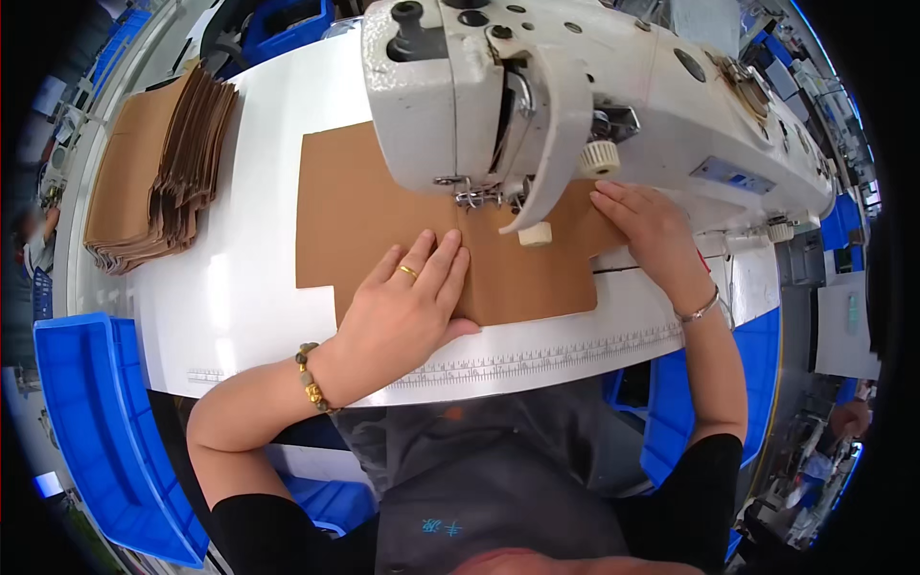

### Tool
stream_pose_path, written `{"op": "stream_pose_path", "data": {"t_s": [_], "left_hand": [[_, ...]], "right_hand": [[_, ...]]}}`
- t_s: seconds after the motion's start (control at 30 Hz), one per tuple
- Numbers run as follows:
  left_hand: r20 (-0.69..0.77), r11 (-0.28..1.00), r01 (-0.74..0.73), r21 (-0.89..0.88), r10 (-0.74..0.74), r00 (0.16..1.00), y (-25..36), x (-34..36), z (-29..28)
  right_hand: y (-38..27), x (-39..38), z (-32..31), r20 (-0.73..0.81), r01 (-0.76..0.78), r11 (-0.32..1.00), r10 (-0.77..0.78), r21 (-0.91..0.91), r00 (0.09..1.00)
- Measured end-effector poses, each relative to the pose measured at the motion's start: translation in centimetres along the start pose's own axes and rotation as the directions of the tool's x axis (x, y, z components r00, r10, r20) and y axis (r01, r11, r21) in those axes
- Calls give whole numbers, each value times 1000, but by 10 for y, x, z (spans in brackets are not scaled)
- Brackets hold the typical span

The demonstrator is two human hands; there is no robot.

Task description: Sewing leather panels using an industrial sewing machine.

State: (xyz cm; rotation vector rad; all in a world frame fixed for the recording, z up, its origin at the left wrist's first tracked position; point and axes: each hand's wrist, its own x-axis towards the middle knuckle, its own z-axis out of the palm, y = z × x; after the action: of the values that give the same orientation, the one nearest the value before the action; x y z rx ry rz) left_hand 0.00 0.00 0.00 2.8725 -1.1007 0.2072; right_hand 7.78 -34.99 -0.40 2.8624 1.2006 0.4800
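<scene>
I watch the brown sheet (422,213) lying at twelve o'clock, beneath the head of the white sewing machine (671,120). The left hand (407,305) lies open, palm down, on its seven-o'clock part; the right hand (655,230) touches its three-o'clock edge, though I can't tell whether it pinches. A brown stack (158,172) sits at ten o'clock.

The matt brown panel (532,283) looks smooth, perhaps leather.

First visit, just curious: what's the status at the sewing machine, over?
Left hand resting on brown panel; right hand at its right edge. Panel partly under sewing machine head. Brown stack at left, out of the way.
</scene>
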Motion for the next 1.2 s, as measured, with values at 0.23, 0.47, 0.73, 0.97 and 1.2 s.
{"op": "stream_pose_path", "data": {"t_s": [0.23,0.47,0.73,0.97,1.2], "left_hand": [[-65,998,-5,-61,1,998,1,1,6],[-106,995,-5,-98,-6,994,-4,5,14],[-181,994,2,-106,-21,983,-12,8,17],[-345,991,41,-127,-83,935,-25,22,24],[-441,967,3,-255,-119,889,-38,38,29]], "right_hand": [[-48,40,-20,-59,-13,994,7,-106,998],[-68,83,55,-441,200,978,-203,-54,874],[-76,91,32,-292,176,982,-150,64,945],[-96,76,33,213,-300,754,214,584,953],[-98,73,36,256,-307,745,187,593,948]]}}
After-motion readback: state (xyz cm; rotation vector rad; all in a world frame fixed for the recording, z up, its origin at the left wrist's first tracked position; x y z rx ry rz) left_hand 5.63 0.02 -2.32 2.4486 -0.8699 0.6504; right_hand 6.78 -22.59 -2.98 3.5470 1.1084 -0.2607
